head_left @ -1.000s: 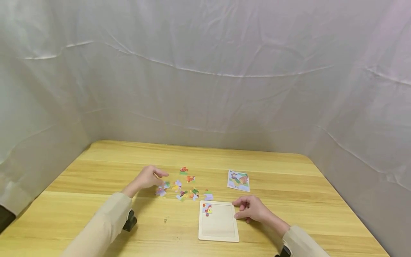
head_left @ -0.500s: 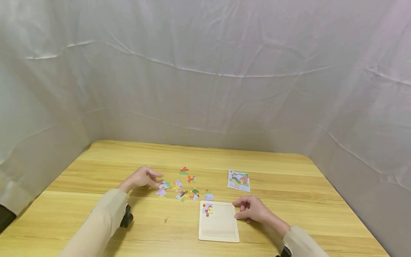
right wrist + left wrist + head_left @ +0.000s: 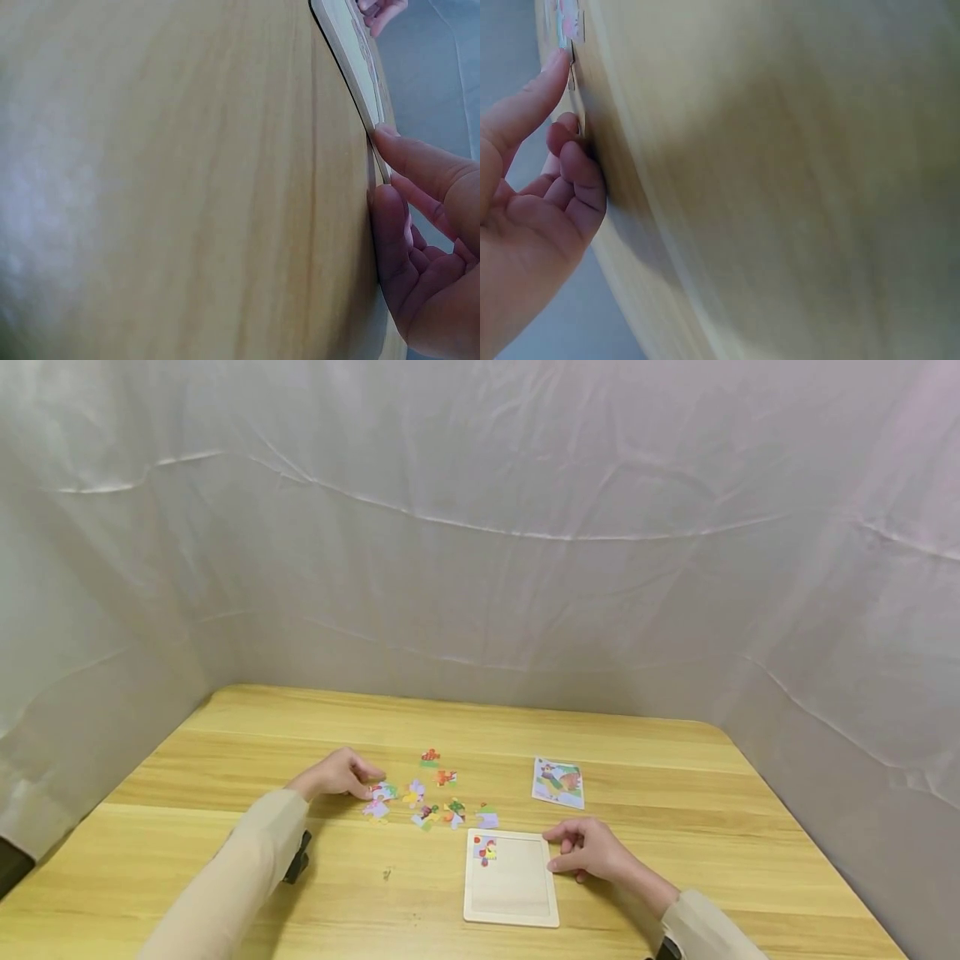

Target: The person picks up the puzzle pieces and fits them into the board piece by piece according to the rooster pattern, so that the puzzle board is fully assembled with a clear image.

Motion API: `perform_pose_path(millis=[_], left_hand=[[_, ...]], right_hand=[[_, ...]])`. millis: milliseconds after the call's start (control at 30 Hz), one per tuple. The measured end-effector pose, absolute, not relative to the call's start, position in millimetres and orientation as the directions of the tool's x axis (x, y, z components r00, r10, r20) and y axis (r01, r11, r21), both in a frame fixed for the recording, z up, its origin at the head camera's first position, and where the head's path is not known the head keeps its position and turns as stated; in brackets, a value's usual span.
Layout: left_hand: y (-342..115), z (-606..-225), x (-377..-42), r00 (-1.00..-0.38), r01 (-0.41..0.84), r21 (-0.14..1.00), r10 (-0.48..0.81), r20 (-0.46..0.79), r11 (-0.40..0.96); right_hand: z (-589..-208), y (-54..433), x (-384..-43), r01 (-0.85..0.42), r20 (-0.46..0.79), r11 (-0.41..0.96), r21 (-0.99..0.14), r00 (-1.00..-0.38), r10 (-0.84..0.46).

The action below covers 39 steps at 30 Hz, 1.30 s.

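Note:
My left hand [image 3: 341, 774] is low over the table at the left end of a group of jigsaw pieces. Thumb and fingers meet the edges of a pale blue and green jigsaw piece [image 3: 386, 791], which they pinch where it lies. A lilac jigsaw piece [image 3: 377, 810] sits just in front of it. My right hand [image 3: 592, 849] holds the right rim of a square wooden puzzle tray [image 3: 510, 920] near its far corner, thumb and forefinger apart on the edge. Inside the tray's far left corner lies one printed jigsaw piece [image 3: 486, 848].
Several more pieces lie between the hands, among them a red one [image 3: 430, 756], an orange one [image 3: 446, 777] and a green and lilac one [image 3: 487, 816] close behind the tray. A picture card [image 3: 558, 782] lies beyond the right hand. Pale curtains [image 3: 480, 568] surround the table.
My left hand drew back slightly left off the pieces, then came in again at the pale blue and green piece. The right hand and the tray have stayed put.

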State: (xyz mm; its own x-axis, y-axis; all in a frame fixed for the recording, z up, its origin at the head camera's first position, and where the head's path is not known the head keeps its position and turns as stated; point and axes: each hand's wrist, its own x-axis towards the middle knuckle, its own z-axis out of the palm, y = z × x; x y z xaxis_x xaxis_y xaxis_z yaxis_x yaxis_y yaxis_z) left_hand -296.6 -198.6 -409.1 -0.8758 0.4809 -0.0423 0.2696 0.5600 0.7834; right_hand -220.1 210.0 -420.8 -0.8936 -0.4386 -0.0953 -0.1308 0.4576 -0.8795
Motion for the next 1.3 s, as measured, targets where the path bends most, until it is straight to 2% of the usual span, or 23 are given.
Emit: perform_pose_path(millis=[400, 967, 1300], left_hand=[[-193.8, -407.9, -297.6, -0.887, 0.262, 0.761, 0.458, -0.052, 0.594], [-189.3, -401.4, -296.2, -0.933, 0.170, 0.787, 0.355, -0.066, 0.594], [-186.8, -397.2, -294.7, -0.936, 0.169, 0.854, 0.351, -0.017, 0.492]], right_hand=[[-419.7, 209.4, -218.0, -0.128, -0.093, 0.456, -0.881, -0.897, -0.432], [-418.5, 208.8, -218.2, -0.134, -0.087, 0.465, -0.875, -0.901, -0.424], [-419.4, 209.4, -219.4, -0.150, -0.079, 0.467, -0.872, -0.897, -0.435]])
